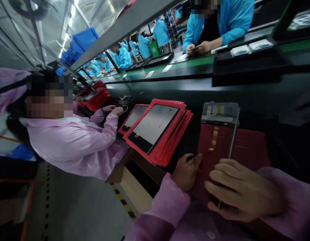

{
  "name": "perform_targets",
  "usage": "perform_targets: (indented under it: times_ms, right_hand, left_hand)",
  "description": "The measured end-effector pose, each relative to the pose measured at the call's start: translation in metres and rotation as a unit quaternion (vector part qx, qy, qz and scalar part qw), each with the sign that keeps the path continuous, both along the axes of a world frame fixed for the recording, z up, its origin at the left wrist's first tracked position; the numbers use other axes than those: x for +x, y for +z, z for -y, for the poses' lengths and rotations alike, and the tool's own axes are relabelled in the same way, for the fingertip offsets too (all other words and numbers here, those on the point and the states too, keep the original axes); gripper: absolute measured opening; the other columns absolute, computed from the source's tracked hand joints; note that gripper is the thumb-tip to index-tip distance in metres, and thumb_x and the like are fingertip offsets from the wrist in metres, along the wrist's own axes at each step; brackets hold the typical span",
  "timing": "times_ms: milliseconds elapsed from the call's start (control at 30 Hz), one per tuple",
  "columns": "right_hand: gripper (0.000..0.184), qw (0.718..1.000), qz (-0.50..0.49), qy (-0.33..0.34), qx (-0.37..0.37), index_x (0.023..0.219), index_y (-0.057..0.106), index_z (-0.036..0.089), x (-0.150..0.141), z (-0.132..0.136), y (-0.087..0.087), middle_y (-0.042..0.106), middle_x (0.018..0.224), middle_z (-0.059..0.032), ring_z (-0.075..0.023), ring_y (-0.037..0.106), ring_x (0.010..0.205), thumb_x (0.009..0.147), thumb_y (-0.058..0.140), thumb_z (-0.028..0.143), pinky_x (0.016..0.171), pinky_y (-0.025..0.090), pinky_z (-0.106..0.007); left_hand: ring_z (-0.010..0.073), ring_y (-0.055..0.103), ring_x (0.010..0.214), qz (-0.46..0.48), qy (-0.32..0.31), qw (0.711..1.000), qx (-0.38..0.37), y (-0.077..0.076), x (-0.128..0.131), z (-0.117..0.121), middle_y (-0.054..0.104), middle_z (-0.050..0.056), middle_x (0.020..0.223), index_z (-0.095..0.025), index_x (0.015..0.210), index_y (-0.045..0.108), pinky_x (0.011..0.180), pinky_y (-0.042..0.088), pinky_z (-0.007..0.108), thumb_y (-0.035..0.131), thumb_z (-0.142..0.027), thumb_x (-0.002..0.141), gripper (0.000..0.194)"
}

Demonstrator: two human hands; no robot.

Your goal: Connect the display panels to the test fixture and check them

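A dark red sheet (247, 147) lies on the bench in front of me, with a gold flex cable (214, 137) running up it to a small grey circuit board (220, 113) at its far edge. My left hand (186, 171) pinches the sheet's near left edge. My right hand (242, 194) is curled over a thin grey strip (232, 140) that runs from the board down across the sheet and under my fingers. Whether this strip is a tool or a panel seen edge-on I cannot tell. Both my sleeves are pink.
A stack of red trays (170, 147), the top one holding a grey display panel (155, 127), sits to the left. A co-worker in pink (77, 144) works further left. Across the green conveyor (195, 65), people in blue coats (220, 26) handle parts beside black trays (247, 67).
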State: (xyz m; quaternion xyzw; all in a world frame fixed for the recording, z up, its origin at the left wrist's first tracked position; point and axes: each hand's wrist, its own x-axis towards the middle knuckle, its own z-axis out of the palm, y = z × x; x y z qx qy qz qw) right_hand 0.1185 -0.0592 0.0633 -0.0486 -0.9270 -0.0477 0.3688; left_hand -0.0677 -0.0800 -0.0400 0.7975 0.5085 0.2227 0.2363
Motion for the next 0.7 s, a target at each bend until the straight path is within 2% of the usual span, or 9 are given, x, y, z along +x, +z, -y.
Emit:
perform_targets:
  times_ms: [67, 133, 200, 267, 367, 433, 533, 600, 700]
  right_hand:
    - [0.022, 1.000, -0.006, -0.014, -0.004, 0.092, 0.060, 0.019, 0.007, 0.001, -0.010, 0.058, 0.076, -0.0032, -0.0167, 0.051, 0.072, 0.079, 0.062, 0.037, 0.075, 0.043, -0.038]
    - [0.020, 0.999, -0.012, -0.030, 0.001, 0.091, 0.060, 0.020, 0.011, 0.001, -0.018, 0.058, 0.078, -0.0027, -0.0160, 0.052, 0.072, 0.079, 0.062, 0.036, 0.075, 0.044, -0.037]
    - [0.017, 0.999, -0.031, -0.039, 0.011, 0.089, 0.060, 0.019, 0.013, 0.001, -0.024, 0.057, 0.078, -0.0026, -0.0156, 0.052, 0.073, 0.081, 0.060, 0.034, 0.072, 0.045, -0.036]
    - [0.015, 0.997, -0.064, -0.041, 0.023, 0.089, 0.060, 0.017, 0.011, 0.001, -0.027, 0.057, 0.080, -0.0028, -0.0154, 0.053, 0.073, 0.083, 0.055, 0.031, 0.071, 0.046, -0.035]
    - [0.016, 0.992, -0.115, -0.032, 0.035, 0.086, 0.061, 0.015, 0.005, 0.002, -0.032, 0.057, 0.082, -0.0032, -0.0162, 0.055, 0.073, 0.085, 0.050, 0.028, 0.075, 0.049, -0.035]
    - [0.017, 0.987, -0.156, -0.016, 0.040, 0.084, 0.062, 0.016, 0.001, 0.001, -0.037, 0.058, 0.081, -0.0030, -0.0166, 0.057, 0.074, 0.084, 0.050, 0.027, 0.082, 0.051, -0.036]
    - [0.022, 0.972, -0.227, -0.001, 0.062, 0.083, 0.067, 0.016, -0.004, -0.001, -0.046, 0.062, 0.082, -0.0040, -0.0173, 0.062, 0.078, 0.084, 0.047, 0.026, 0.093, 0.049, -0.035]
    - [0.029, 0.963, -0.255, -0.005, 0.085, 0.088, 0.070, 0.016, -0.007, -0.003, -0.051, 0.065, 0.082, -0.0041, -0.0175, 0.065, 0.082, 0.086, 0.044, 0.028, 0.100, 0.046, -0.035]
    - [0.037, 0.956, -0.272, -0.023, 0.111, 0.098, 0.072, 0.018, -0.009, -0.005, -0.056, 0.067, 0.086, -0.0033, -0.0187, 0.066, 0.091, 0.088, 0.040, 0.035, 0.105, 0.042, -0.037]
  left_hand:
    - [0.0265, 0.046, 0.129, 0.036, -0.018, 0.999, -0.009, -0.001, -0.004, -0.008, 0.053, 0.007, 0.140, -0.025, 0.146, 0.035, 0.109, 0.039, 0.049, 0.035, -0.017, 0.090, 0.057]
    - [0.0228, 0.048, 0.129, 0.095, -0.009, 0.995, -0.027, -0.001, -0.011, -0.011, 0.052, 0.009, 0.140, -0.020, 0.140, 0.045, 0.110, 0.039, 0.045, 0.036, -0.016, 0.090, 0.051]
    - [0.0205, 0.048, 0.129, 0.155, 0.035, 0.986, -0.050, 0.003, -0.016, -0.013, 0.053, 0.011, 0.139, -0.019, 0.124, 0.057, 0.111, 0.039, 0.043, 0.037, -0.013, 0.088, 0.042]
    - [0.0189, 0.053, 0.123, 0.182, 0.095, 0.977, -0.061, 0.010, -0.017, -0.016, 0.058, 0.010, 0.131, -0.019, 0.110, 0.061, 0.109, 0.041, 0.042, 0.037, -0.008, 0.085, 0.036]
    - [0.0184, 0.058, 0.113, 0.172, 0.125, 0.976, -0.050, 0.025, -0.010, -0.032, 0.061, 0.011, 0.120, -0.017, 0.113, 0.055, 0.102, 0.046, 0.041, 0.040, -0.006, 0.083, 0.035]
    - [0.0190, 0.056, 0.114, 0.154, 0.101, 0.983, -0.021, 0.034, 0.000, -0.054, 0.058, 0.011, 0.123, -0.017, 0.121, 0.051, 0.101, 0.046, 0.040, 0.042, -0.011, 0.086, 0.036]
    - [0.0199, 0.051, 0.120, 0.108, 0.070, 0.991, 0.041, 0.040, 0.019, -0.101, 0.057, 0.012, 0.127, -0.016, 0.123, 0.051, 0.106, 0.040, 0.040, 0.044, -0.015, 0.088, 0.036]
    - [0.0206, 0.050, 0.122, 0.048, 0.067, 0.995, 0.059, 0.038, 0.032, -0.137, 0.056, 0.014, 0.128, -0.012, 0.124, 0.052, 0.109, 0.037, 0.039, 0.044, -0.012, 0.087, 0.038]
    - [0.0205, 0.052, 0.119, -0.059, 0.087, 0.993, 0.046, 0.031, 0.048, -0.181, 0.058, 0.015, 0.127, -0.009, 0.128, 0.051, 0.107, 0.038, 0.036, 0.041, -0.012, 0.089, 0.041]
